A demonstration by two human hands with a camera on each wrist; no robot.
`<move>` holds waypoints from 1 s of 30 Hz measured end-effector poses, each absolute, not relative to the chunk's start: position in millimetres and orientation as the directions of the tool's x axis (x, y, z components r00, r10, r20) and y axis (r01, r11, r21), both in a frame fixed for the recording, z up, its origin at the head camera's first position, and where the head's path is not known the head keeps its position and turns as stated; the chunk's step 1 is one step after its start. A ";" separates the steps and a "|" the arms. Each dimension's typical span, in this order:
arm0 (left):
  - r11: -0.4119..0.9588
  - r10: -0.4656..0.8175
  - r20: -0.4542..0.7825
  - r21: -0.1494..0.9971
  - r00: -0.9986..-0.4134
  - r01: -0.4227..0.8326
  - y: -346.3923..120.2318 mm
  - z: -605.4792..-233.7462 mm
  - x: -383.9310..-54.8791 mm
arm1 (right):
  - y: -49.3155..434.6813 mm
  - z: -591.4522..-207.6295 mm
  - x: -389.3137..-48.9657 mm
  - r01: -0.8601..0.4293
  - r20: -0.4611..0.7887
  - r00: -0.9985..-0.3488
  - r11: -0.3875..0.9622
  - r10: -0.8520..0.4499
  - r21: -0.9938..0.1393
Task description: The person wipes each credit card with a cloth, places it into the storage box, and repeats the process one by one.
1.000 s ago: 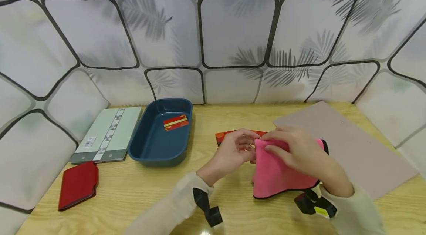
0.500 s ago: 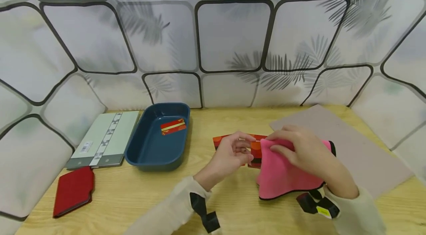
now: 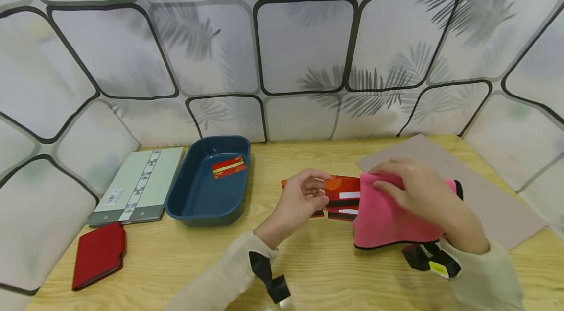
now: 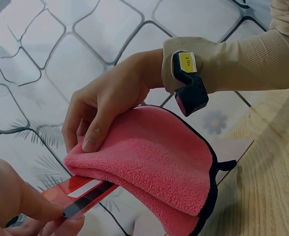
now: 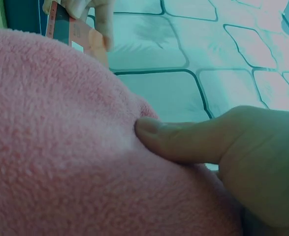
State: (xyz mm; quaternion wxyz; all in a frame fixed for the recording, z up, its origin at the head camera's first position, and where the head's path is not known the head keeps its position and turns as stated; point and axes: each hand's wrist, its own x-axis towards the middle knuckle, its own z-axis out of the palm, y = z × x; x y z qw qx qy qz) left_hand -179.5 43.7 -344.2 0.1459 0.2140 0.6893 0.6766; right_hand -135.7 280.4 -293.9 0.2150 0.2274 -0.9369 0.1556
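Observation:
A red card with a black stripe and a white strip (image 3: 345, 186) is pinched at its left end by my left hand (image 3: 295, 201). My right hand (image 3: 423, 193) grips a fluffy pink cloth (image 3: 387, 220) with black edging, its thumb pressed on the fabric. The cloth covers the card's right end, as the left wrist view also shows: the card (image 4: 87, 194) runs in under the folded cloth (image 4: 154, 157). In the right wrist view the cloth (image 5: 60, 128) fills the foreground. Below the held card, more red cards (image 3: 341, 214) lie on the table, partly hidden by hand and cloth.
A dark blue tray (image 3: 194, 210) stands left of centre with a red-and-gold card (image 3: 229, 167) inside. Beside it lie a pale green notebook (image 3: 141, 179) and a dark red wallet-like case (image 3: 99, 254). A greyish-pink board (image 3: 489, 203) lies at the right, behind my right arm.
My right hand and the pink cloth have moved to the right, away from my left hand. Much more of the red card now shows between them. My left hand has barely moved.

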 end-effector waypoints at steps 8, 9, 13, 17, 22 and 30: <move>-0.021 0.484 0.120 0.992 -0.867 0.125 42.8 -345.7 -179.9 | 269.4 -295.0 -138.2 -0.549 0.502 -0.764 0.817 -0.405 -0.177; -0.013 0.493 0.114 0.992 -0.862 0.124 42.4 -346.4 -178.3 | 266.3 -296.4 -138.1 -0.560 0.499 -0.760 0.809 -0.417 -0.177; -0.002 0.518 0.096 0.994 -0.850 0.112 41.7 -349.9 -173.2 | 254.1 -302.7 -136.8 -0.589 0.486 -0.754 0.783 -0.443 -0.200; 0.000 0.518 0.097 0.994 -0.850 0.113 41.7 -350.4 -173.1 | 247.6 -305.0 -137.1 -0.603 0.494 -0.747 0.766 -0.445 -0.222; 0.028 0.555 0.086 0.992 -0.827 0.121 40.0 -345.7 -178.4 | 243.8 -304.5 -138.7 -0.640 0.520 -0.717 0.735 -0.464 -0.225; -0.005 0.648 0.122 0.988 -0.752 0.156 38.6 -341.9 -187.8 | 242.0 -306.6 -142.2 -0.705 0.566 -0.654 0.675 -0.502 -0.216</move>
